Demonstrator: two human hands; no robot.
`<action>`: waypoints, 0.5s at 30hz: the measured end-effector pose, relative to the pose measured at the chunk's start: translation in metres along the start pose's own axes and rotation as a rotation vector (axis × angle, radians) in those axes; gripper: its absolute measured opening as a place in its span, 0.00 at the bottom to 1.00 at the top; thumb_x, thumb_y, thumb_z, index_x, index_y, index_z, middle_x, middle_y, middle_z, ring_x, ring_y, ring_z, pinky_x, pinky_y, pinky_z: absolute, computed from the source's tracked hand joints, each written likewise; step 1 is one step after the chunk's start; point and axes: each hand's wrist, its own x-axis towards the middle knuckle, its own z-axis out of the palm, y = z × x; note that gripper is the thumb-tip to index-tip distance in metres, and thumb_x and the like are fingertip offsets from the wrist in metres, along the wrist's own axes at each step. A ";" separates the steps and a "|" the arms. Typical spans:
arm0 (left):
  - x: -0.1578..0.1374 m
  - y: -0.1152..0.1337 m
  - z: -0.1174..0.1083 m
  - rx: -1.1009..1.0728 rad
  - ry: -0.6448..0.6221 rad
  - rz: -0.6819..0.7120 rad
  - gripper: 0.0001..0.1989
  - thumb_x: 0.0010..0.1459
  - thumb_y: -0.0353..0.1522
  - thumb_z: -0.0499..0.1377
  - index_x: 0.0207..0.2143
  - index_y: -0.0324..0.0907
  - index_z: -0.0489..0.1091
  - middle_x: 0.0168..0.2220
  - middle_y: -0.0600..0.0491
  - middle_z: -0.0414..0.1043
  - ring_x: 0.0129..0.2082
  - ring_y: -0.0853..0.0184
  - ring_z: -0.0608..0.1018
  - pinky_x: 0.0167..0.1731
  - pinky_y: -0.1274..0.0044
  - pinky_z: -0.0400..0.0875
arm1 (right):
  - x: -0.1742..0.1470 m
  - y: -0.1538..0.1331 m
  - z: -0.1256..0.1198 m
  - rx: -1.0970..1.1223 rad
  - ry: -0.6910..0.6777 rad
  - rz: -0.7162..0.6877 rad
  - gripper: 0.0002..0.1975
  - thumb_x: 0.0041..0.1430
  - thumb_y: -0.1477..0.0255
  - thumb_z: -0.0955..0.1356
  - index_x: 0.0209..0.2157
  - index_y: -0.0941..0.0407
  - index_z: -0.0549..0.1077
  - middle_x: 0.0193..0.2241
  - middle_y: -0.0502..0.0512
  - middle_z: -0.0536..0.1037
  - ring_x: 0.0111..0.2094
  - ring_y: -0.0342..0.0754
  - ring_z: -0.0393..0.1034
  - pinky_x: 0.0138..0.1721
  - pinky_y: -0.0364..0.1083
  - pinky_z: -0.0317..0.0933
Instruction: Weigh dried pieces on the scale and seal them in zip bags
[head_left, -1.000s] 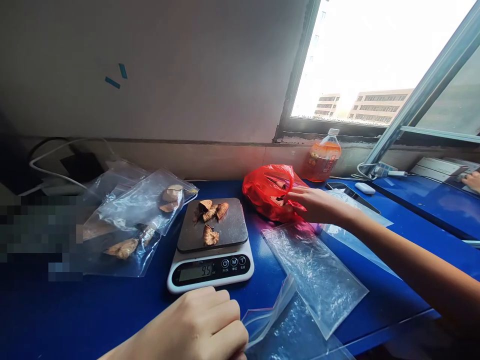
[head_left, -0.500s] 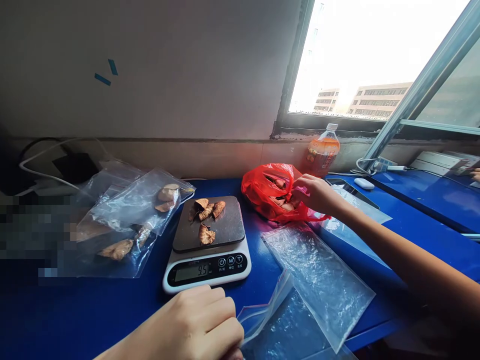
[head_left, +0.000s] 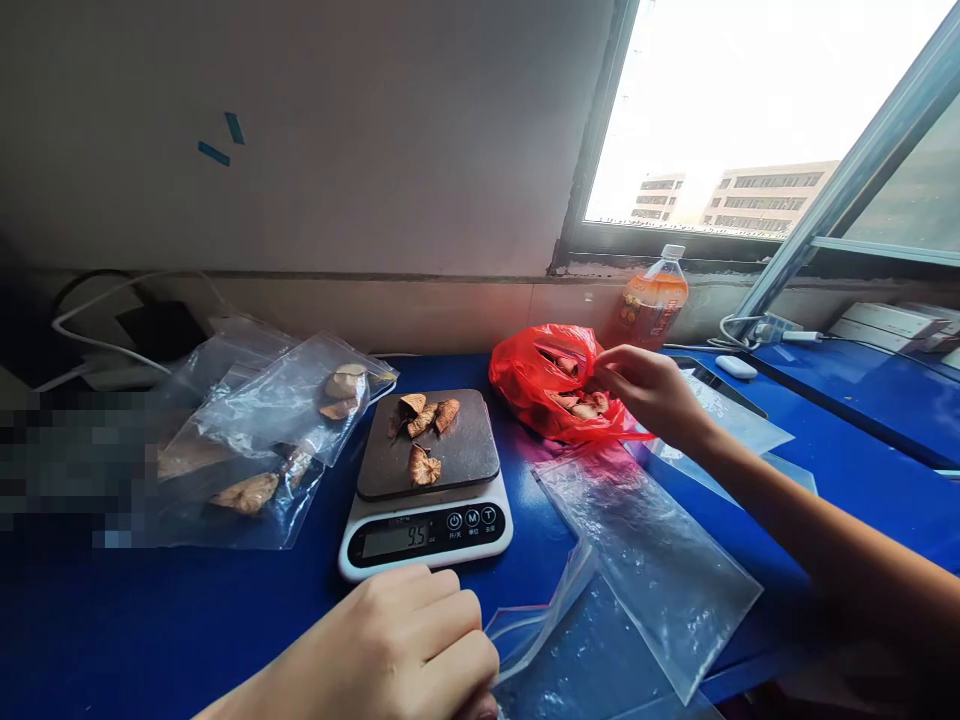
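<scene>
- One red plastic bag (head_left: 521, 375) is being pinched at its open rim by the right hand (head_left: 660, 395); several dried brown chunks (head_left: 589, 404) are being held inside, too overlapped to be counted.
- One digital scale (head_left: 469, 460) is being kept on the blue table (head_left: 67, 625), left of the red bag; four wrinkled brown pieces (head_left: 424, 467) are being borne on its plate, three behind and one in front, and 9.5 is being displayed.
- One left hand (head_left: 409, 640) is being held half curled before the scale, beside one clear zip bag (head_left: 555, 655); whether that bag is being gripped cannot be told, the fingertips being hidden.
- One flat clear bag (head_left: 660, 560) is being overlapped with it.
- One orange drink bottle (head_left: 656, 300) is being seen behind.
</scene>
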 end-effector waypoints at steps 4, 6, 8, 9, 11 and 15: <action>0.003 0.004 -0.006 -0.239 0.035 -0.218 0.09 0.65 0.29 0.53 0.30 0.43 0.67 0.27 0.58 0.72 0.24 0.74 0.73 0.25 0.86 0.66 | -0.073 -0.063 -0.003 0.124 0.021 -0.297 0.07 0.64 0.68 0.65 0.41 0.45 0.73 0.27 0.51 0.78 0.24 0.48 0.70 0.26 0.49 0.66; 0.004 0.005 -0.007 -0.315 0.059 -0.314 0.11 0.67 0.35 0.52 0.30 0.43 0.68 0.25 0.60 0.71 0.22 0.75 0.73 0.22 0.87 0.66 | -0.095 -0.087 -0.001 0.229 -0.217 -0.568 0.11 0.63 0.64 0.65 0.46 0.41 0.73 0.25 0.50 0.77 0.23 0.49 0.69 0.24 0.50 0.65; 0.004 0.005 -0.007 -0.330 0.085 -0.349 0.13 0.67 0.39 0.53 0.31 0.43 0.69 0.25 0.61 0.72 0.22 0.75 0.74 0.23 0.87 0.67 | -0.100 -0.101 0.001 0.295 -0.441 -0.741 0.13 0.67 0.62 0.62 0.50 0.40 0.72 0.26 0.50 0.77 0.25 0.48 0.69 0.26 0.49 0.68; 0.004 0.005 -0.007 -0.323 0.106 -0.352 0.13 0.66 0.40 0.54 0.32 0.44 0.70 0.26 0.61 0.73 0.24 0.75 0.76 0.25 0.88 0.68 | -0.098 -0.103 0.002 0.311 -0.525 -0.764 0.14 0.68 0.62 0.60 0.51 0.40 0.71 0.28 0.50 0.78 0.27 0.47 0.71 0.28 0.48 0.69; 0.004 0.002 -0.005 -0.301 0.177 -0.343 0.11 0.64 0.41 0.57 0.34 0.44 0.71 0.29 0.61 0.76 0.27 0.74 0.79 0.29 0.88 0.71 | -0.093 -0.103 0.005 0.336 -0.601 -0.705 0.15 0.71 0.65 0.57 0.51 0.42 0.70 0.34 0.50 0.79 0.33 0.46 0.72 0.33 0.46 0.71; 0.005 -0.002 0.004 -0.305 0.267 -0.272 0.08 0.62 0.39 0.60 0.35 0.46 0.71 0.28 0.62 0.76 0.26 0.74 0.78 0.28 0.89 0.70 | -0.091 -0.098 0.022 0.479 -0.429 -0.562 0.10 0.69 0.66 0.59 0.42 0.46 0.70 0.29 0.50 0.78 0.29 0.45 0.69 0.29 0.45 0.68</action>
